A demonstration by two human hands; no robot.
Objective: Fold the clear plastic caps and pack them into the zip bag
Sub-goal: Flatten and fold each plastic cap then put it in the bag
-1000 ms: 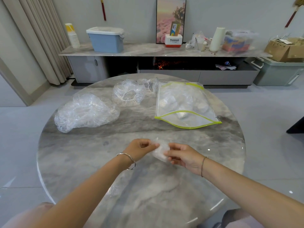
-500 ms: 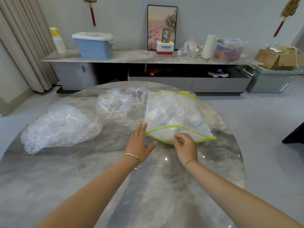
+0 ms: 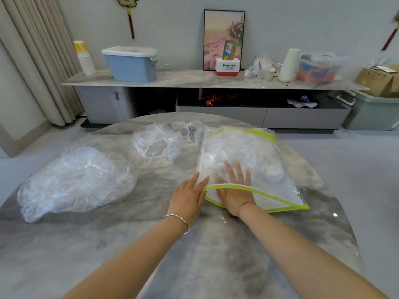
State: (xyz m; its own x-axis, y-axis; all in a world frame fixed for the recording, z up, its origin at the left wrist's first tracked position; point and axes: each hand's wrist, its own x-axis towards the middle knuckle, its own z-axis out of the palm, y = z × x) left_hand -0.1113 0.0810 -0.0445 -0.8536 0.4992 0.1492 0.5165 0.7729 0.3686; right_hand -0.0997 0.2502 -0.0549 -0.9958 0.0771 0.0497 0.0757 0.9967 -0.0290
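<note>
A clear zip bag (image 3: 261, 145) with a yellow-green rim lies on the round marble table (image 3: 140, 244), its mouth facing me. Folded clear caps (image 3: 273, 174) show through it as white lumps. My left hand (image 3: 187, 198) pinches the upper lip of the mouth at its left corner and lifts it. My right hand (image 3: 234, 190) reaches inside the bag, palm down with fingers spread flat, and I see nothing gripped in it. An unfolded cap (image 3: 155, 145) lies left of the bag, another cap (image 3: 187, 130) lies behind it, and a big heap of caps (image 3: 75, 182) sits at the far left.
Beyond the table runs a low marble sideboard (image 3: 183, 79) carrying a blue lidded bin (image 3: 131, 63), a framed picture, a paper roll and boxes. Curtains hang at the left, and grey floor surrounds the table.
My hands went from folding a cap near the front edge forward to the bag. The left hand took the bag's lip and the right hand slid inside with the folded cap.
</note>
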